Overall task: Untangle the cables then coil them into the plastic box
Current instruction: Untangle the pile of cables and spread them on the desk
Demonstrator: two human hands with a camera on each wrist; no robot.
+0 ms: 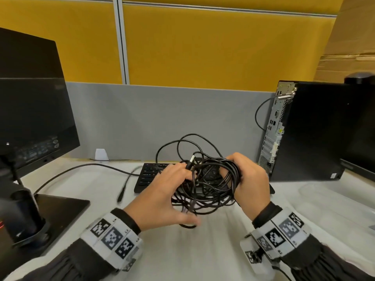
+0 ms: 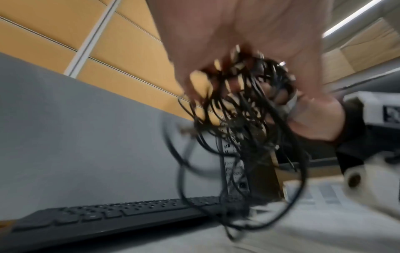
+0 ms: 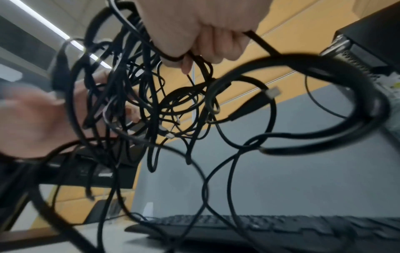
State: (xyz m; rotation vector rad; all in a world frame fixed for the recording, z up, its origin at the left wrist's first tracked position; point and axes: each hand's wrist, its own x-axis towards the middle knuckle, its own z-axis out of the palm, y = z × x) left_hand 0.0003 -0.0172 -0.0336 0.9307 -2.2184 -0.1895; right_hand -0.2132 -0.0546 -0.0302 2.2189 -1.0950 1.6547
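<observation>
A tangle of black cables hangs above the white table, held between both hands. My left hand reaches into its left side, fingers curled among the strands beside a metal-tipped plug, thumb stretched out below. My right hand grips a bunch of strands on the right side. The right wrist view shows the right hand closed round several strands, with cable loops and a loose plug dangling. The left wrist view is blurred, with the cable tangle under the left hand. A clear plastic box shows faintly at the right.
A black keyboard lies right behind the tangle. A monitor on its stand base fills the left, with a separate cable trailing across the table. A black PC tower stands at the right, before a grey partition.
</observation>
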